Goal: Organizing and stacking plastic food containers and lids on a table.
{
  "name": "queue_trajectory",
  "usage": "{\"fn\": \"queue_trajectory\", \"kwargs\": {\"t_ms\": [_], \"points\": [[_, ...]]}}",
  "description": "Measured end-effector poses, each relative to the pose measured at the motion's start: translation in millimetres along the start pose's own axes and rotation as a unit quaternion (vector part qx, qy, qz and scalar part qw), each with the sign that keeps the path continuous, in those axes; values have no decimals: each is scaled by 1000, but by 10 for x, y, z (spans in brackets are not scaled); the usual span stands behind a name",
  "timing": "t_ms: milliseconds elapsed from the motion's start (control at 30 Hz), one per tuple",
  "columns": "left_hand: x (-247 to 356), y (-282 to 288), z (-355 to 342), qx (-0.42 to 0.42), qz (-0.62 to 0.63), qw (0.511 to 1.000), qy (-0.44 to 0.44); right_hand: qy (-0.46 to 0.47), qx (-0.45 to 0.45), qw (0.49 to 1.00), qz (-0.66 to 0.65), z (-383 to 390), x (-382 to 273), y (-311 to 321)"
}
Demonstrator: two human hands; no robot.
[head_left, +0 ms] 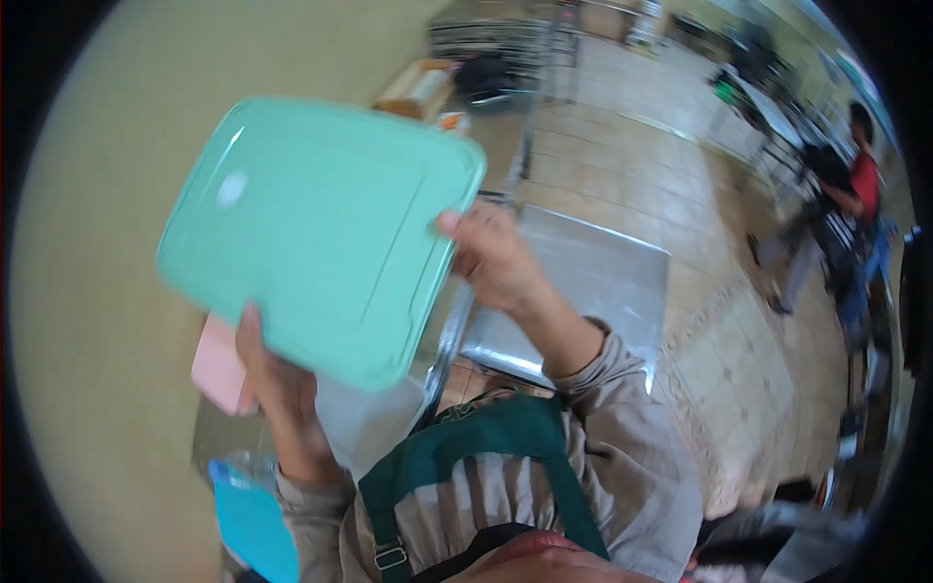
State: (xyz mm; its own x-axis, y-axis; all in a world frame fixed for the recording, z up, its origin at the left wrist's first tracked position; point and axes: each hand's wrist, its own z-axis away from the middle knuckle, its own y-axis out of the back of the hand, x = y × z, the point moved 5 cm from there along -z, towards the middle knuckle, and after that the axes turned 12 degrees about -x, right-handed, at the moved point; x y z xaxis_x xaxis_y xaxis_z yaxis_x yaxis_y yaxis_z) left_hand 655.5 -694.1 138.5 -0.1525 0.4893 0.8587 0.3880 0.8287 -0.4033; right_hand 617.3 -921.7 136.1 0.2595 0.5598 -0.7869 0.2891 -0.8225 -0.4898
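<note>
A mint-green plastic lid (301, 233), rectangular with rounded corners, is held up in front of me and tilted. My left hand (267, 364) grips its near edge, the thumb on top and the other fingers hidden beneath. At the right edge my right hand (486, 248) pinches the rim between thumb and curled fingers. Below the lid, partly covered by it, a translucent white container (364, 423) stands close to my body. A pink box (224, 364) sits beyond my left hand, also partly hidden.
A blue container (255, 520) lies at the lower left. Metal tables (583, 282) run along the wall and to my right. A wooden box (413, 89) and a dark bag (483, 76) rest on the far table. Another person (855, 194) in red sits at the far right.
</note>
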Motion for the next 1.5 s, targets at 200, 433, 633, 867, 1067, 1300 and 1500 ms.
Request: {"fn": "queue_trajectory", "kwargs": {"t_ms": [200,433,633,867,1067,1300,1500], "points": [[552,-132,-833,24,-19,998,-50,25,-24,999,-22,-938,-227,-116],[383,411,-1256,84,-103,989,69,-40,4,999,-30,-1567,64,12],[-244,1060,-1133,159,-112,972,132,-91,30,994,-50,-1655,681,246],[-463,1013,-1024,159,-238,946,154,-172,28,984,-37,-1600,1083,470],[-577,1085,-1055,145,-259,944,142,-236,42,930,279,-1468,938,556],[-708,1212,-1140,197,-347,915,64,-159,49,860,482,-1608,945,914],[-828,1155,-1237,185,-314,929,64,140,70,759,631,-1610,791,1000]]}}
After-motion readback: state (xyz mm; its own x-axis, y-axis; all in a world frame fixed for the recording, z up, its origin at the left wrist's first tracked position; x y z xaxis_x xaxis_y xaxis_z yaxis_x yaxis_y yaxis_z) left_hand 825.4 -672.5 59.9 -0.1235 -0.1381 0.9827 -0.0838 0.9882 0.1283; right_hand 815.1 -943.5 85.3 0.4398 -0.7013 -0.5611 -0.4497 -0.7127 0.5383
